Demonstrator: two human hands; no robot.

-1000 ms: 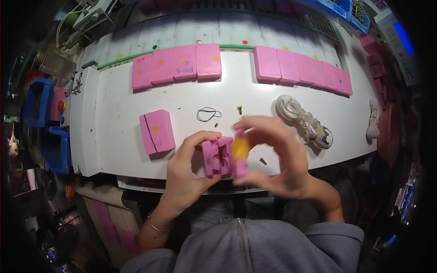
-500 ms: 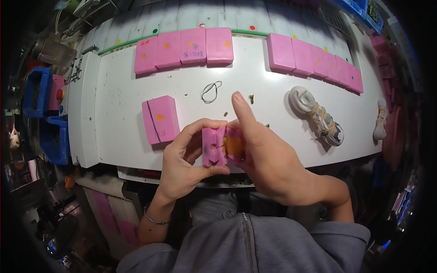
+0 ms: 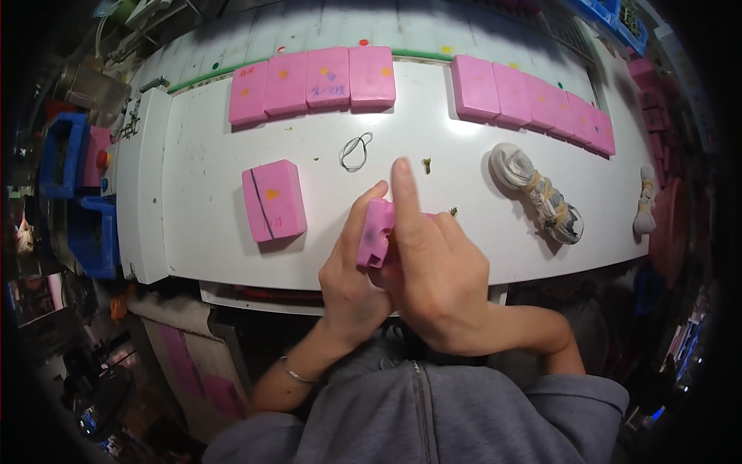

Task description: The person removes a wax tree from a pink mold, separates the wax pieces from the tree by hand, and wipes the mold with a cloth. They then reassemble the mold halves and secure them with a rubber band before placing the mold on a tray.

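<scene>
Close to the table's front edge, my two hands are together around a small pink rubber-like mold block [image 3: 376,232]. My left hand [image 3: 349,290] grips it from the left and below, with its notched side turned up. My right hand [image 3: 444,278] closes over the block's right part, its thumb pointing up and away from me. That right part and most of my right fingers are hidden behind the hand. To the left stands a larger pink mold block [image 3: 276,201] with a dark rubber band around it. Beyond my hands lie thin loose rubber bands [image 3: 355,152].
Two rows of pink blocks [image 3: 328,77] [image 3: 533,100] line the table's far side. A whitish cloth bundle [image 3: 541,193] tied with bands lies right. Small greenish scraps [image 3: 427,165] dot the white table [image 3: 209,147]. Blue bins [image 3: 97,240] stand at the left.
Both hands have drawn closer together and the block has turned and tilted. The amber-coloured part seen between the pink pieces is now covered by my right hand.
</scene>
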